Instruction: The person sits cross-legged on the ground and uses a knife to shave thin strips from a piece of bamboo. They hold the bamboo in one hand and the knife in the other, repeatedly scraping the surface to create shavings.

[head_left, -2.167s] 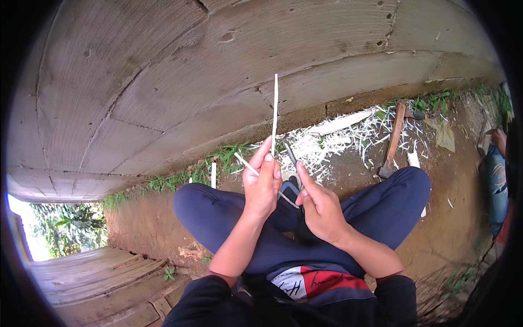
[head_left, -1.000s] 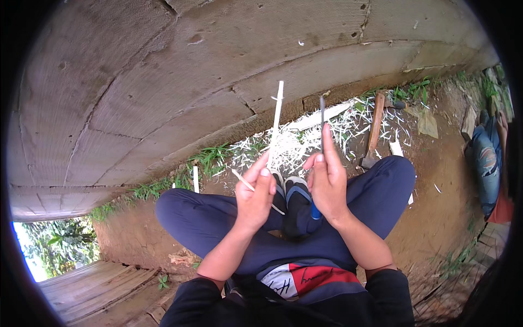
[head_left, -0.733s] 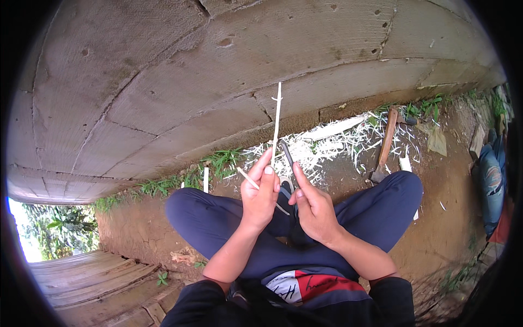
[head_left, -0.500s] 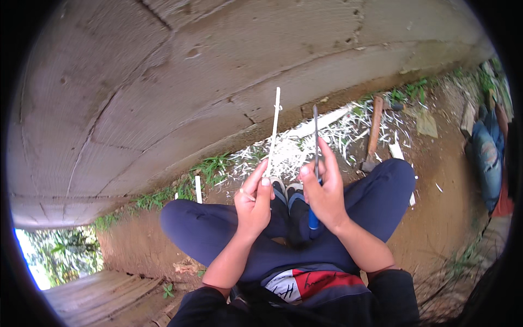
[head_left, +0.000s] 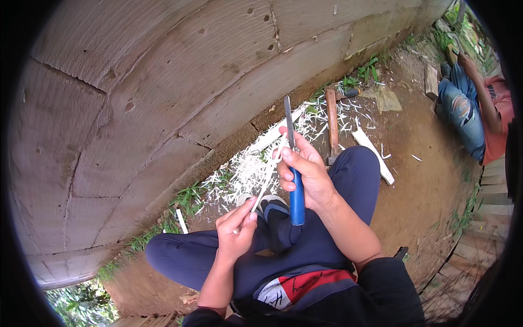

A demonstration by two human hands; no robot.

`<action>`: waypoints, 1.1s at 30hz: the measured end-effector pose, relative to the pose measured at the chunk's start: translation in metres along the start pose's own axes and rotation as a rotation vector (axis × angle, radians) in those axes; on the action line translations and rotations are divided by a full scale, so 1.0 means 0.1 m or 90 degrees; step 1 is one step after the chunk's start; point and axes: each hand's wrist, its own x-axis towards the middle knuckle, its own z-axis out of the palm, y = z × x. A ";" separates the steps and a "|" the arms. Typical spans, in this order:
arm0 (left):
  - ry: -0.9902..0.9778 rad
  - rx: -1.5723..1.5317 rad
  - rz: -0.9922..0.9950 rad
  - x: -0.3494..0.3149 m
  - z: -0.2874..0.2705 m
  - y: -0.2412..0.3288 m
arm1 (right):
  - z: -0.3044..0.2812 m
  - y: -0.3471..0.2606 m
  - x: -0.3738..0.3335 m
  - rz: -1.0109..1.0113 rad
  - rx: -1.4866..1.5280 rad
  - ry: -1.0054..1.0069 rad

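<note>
Tool (head_left: 297, 201) with blue handle (head_left: 297, 210) sits clasped in our right hand (head_left: 309, 174), blade (head_left: 289, 117) upward; our left hand (head_left: 234, 233) pinches a pale stick (head_left: 266, 185), white shavings (head_left: 245, 173) scattered beyond

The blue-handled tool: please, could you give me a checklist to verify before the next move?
1. Right hand grips the blue-handled tool: ok.
2. Blade points away from the wearer's torso: ok.
3. Left hand holds the pale strip by its lower end: ok.
4. Left hand is apart from the blade: ok.
5. Shavings cleared from beyond the shoes: not ok, many lie there.
6. Sharpness of the edge: cannot tell.
</note>
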 end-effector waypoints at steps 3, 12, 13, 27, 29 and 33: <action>0.002 -0.025 -0.007 0.02 0.03 -0.02 | -0.01 -0.03 -0.01 -0.001 0.021 -0.008; 0.016 -0.236 -0.134 0.02 0.06 -0.03 | -0.10 -0.16 0.03 -0.080 0.016 0.067; 0.023 -0.253 -0.143 0.02 0.04 -0.04 | -0.11 -0.17 0.05 -0.104 -0.027 0.067; 0.115 -0.516 -0.260 0.14 -0.10 -0.08 | 0.03 0.36 -0.08 -0.009 -0.554 -0.040; 0.120 -0.522 -0.270 0.17 -0.11 -0.05 | 0.01 0.38 -0.09 -0.030 -0.611 -0.073; 0.150 -0.675 -0.294 0.18 -0.21 -0.06 | 0.16 0.33 -0.13 0.014 -0.644 -0.153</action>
